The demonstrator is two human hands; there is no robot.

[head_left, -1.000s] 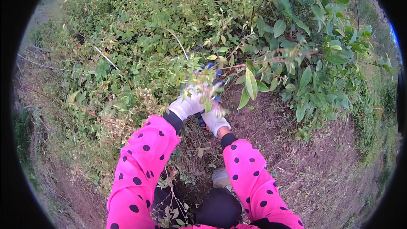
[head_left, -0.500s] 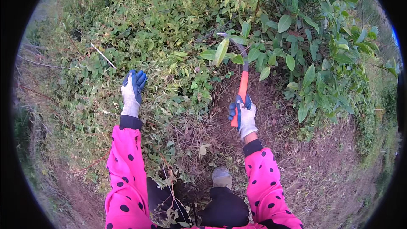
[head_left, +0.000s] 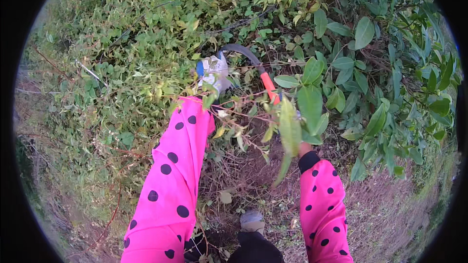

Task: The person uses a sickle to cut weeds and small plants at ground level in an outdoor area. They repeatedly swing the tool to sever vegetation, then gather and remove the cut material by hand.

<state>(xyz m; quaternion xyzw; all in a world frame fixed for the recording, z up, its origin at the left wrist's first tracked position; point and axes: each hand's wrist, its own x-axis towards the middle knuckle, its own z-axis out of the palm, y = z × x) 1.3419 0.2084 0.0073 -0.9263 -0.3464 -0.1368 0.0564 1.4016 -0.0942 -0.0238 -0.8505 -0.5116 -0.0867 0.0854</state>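
My left hand (head_left: 214, 74), in a white and blue work glove, reaches forward into the leafy growth beside the tip end of a sickle's dark curved blade. Its fingers are mostly hidden among stems, so I cannot tell what they hold. The sickle (head_left: 269, 87) has an orange handle, and its blade arches left toward that glove. My right hand (head_left: 304, 149) grips the lower handle, largely screened by broad green leaves (head_left: 310, 104). Thin reddish stems with small leaves cross in front of my left wrist.
A leafy shrub (head_left: 363, 87) fills the right side. Dense low vines (head_left: 131, 34) cover the ground ahead and left. Dry cut stems and brown soil (head_left: 263, 165) lie in the middle. My shoe (head_left: 252, 220) stands at the bottom, and a pale stick (head_left: 90, 73) rests among the vines.
My left hand has moved right and forward, from the vines to beside the sickle blade. The sickle has shifted left and slightly nearer; leaves and stems now cover much of my right hand.
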